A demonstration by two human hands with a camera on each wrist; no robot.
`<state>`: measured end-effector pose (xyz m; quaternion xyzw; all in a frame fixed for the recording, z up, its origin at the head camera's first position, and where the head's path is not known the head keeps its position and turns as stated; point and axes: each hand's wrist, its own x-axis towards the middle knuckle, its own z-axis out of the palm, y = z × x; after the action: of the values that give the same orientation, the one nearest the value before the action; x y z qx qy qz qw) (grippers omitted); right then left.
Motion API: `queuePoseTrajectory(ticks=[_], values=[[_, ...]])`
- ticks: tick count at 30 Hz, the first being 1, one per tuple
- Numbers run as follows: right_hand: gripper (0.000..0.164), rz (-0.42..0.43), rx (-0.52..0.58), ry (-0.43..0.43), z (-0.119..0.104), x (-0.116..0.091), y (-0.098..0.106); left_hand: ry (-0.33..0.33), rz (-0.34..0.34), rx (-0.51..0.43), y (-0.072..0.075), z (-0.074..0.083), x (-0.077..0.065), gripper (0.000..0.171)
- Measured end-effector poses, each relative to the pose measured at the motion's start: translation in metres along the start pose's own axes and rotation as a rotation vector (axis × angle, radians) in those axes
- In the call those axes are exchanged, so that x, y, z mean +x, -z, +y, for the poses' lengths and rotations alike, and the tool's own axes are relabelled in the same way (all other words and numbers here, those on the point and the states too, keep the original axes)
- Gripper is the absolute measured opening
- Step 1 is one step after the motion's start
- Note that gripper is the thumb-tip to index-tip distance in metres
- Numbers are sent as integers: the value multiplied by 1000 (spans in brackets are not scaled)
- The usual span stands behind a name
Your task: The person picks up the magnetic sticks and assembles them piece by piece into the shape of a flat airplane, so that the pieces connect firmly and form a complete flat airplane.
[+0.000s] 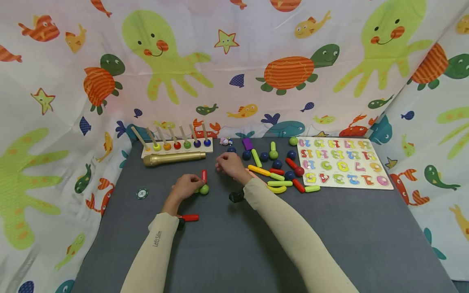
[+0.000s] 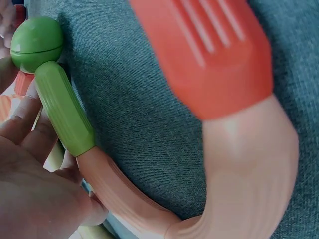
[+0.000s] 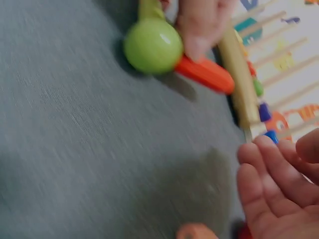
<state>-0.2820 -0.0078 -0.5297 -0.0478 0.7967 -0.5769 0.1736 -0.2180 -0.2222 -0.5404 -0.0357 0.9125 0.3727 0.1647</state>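
Observation:
My left hand (image 1: pixel 187 187) holds a magnetic-rod toy assembly at its green ball (image 1: pixel 204 189), with fingertips right where a red rod (image 3: pixel 207 74) meets the ball. A green rod (image 2: pixel 64 107) runs from the ball to curved peach rods (image 2: pixel 127 194), which lead round to another red rod (image 1: pixel 190 217) nearer me. In the head view the hand and wrist hide most of the peach part. Just right of the assembly, my right hand (image 1: pixel 232 166) hovers above the table with loosely bent fingers and nothing in them.
Loose rods and dark blue balls (image 1: pixel 264 156) lie right of my right hand, beside a number board (image 1: pixel 344 162). A peg stacker (image 1: pixel 177 148) and a gold tube (image 1: pixel 174 158) stand at the back left. A poker chip (image 1: pixel 142 193) lies to the left.

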Motion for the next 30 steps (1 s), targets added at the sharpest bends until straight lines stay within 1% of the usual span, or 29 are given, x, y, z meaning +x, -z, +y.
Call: queuePoseTrajectory(ticks=[3, 5, 8, 9, 11, 14, 15, 16, 18, 19, 20, 21, 23, 24, 26, 28, 30], values=[[26, 89, -90, 72, 0, 3, 15, 7, -4, -11, 0, -1, 0, 31], [23, 130, -164, 122, 1, 6, 24, 10, -14, -27, 1, -1, 0, 32], [23, 142, -335, 200, 3, 10, 34, 11, -26, -47, 3, -1, -2, 33], [24, 122, -412, 217, 4, 11, 36, -2, -26, -52, 2, -6, 2, 34], [24, 73, -588, 245, 6, 13, 39, -2, -32, -57, 3, -7, 1, 34], [21, -13, -849, 262, 6, 15, 40, 0, -34, -53, 2, -8, 3, 35], [19, -43, -917, 258, 6, 16, 40, 0, -30, -48, 1, -9, 4, 35], [17, -62, -961, 252, 6, 16, 39, 15, -31, -45, 2, -3, 0, 33], [14, -86, -1014, 239, 7, 17, 37, 8, -23, -34, 0, -3, 1, 34], [14, -85, -1007, 229, 7, 17, 37, 6, -19, -33, -1, -3, 1, 33], [13, -82, -976, 211, 8, 18, 36, 2, -15, -31, -1, -2, 1, 33], [13, -74, -919, 192, 8, 18, 35, -2, -13, -32, -1, -1, 1, 33], [16, -70, -730, 150, 9, 19, 33, -11, -14, -38, -1, 0, 0, 33], [18, -69, -632, 138, 8, 19, 31, -26, -5, -40, -2, -3, 3, 34], [24, -85, -433, 103, 6, 18, 27, -20, -13, -42, -2, -5, 6, 35], [28, -115, -271, 80, 3, 17, 22, -18, -15, -42, -6, -19, 19, 36], [30, -133, -178, 72, 0, 15, 16, -14, -21, -36, -14, -38, 38, 37]])
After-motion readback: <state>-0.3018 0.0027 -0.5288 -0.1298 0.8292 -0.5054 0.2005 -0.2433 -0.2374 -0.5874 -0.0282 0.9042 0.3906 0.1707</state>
